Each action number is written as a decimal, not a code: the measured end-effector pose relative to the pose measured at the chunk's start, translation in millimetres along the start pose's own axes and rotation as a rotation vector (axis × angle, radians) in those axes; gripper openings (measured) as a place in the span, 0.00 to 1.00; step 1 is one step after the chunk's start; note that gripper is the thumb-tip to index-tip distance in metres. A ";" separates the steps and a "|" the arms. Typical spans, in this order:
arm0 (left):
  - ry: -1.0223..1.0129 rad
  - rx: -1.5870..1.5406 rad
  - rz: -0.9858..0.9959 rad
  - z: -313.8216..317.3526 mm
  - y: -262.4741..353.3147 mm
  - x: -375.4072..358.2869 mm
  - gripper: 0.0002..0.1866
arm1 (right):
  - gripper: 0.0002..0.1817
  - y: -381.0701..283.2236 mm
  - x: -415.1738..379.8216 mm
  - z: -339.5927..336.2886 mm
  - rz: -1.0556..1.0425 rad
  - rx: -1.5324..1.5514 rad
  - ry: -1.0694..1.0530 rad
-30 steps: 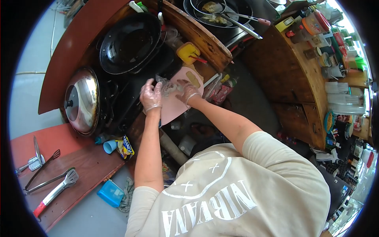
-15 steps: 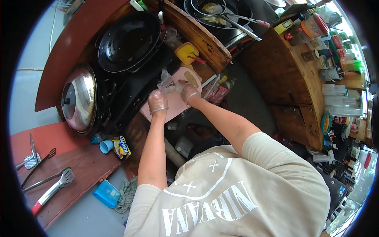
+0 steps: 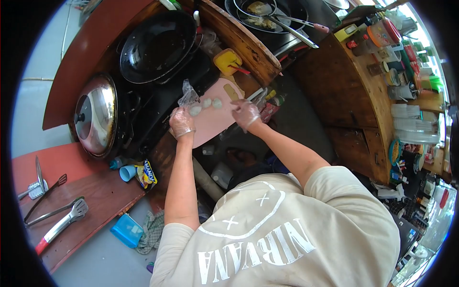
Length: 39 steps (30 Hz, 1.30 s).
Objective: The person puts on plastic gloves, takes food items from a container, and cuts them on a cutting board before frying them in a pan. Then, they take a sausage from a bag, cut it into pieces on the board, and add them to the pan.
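Observation:
My left hand, in a clear plastic glove, is closed on a clear plastic bag at the left side of a pink cutting board. Three small white rounded pieces lie on the board: one close to the left hand, and two more side by side farther right. My right hand, gloved the same way, hovers by the board's right edge. Its fingers are slightly bent and apart, with nothing visible in them.
A black wok and a lidded pot stand on the stove at left. A yellow container sits beyond the board. Tongs and a blue cup are on the lower-left shelf. A wooden cabinet stands at right.
My right hand has moved right, away from the white pieces, which now show spread on the board. My left hand has shifted slightly left with the bag.

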<state>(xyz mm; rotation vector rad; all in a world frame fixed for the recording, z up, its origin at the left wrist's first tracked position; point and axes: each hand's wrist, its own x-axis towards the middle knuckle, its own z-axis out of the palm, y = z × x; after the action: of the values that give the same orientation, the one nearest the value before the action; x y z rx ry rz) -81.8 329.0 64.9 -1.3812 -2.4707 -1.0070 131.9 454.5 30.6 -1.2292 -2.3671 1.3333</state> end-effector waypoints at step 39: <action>-0.954 0.067 -0.565 295.0 120.5 -119.1 0.20 | 0.15 208.9 30.7 -99.7 -0.180 -0.138 -0.938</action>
<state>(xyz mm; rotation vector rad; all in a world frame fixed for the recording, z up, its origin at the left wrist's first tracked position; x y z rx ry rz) 139.5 468.1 -152.7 -1.3636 -3.6840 -0.2936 282.1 595.8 -79.0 -0.3848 -3.0858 2.0028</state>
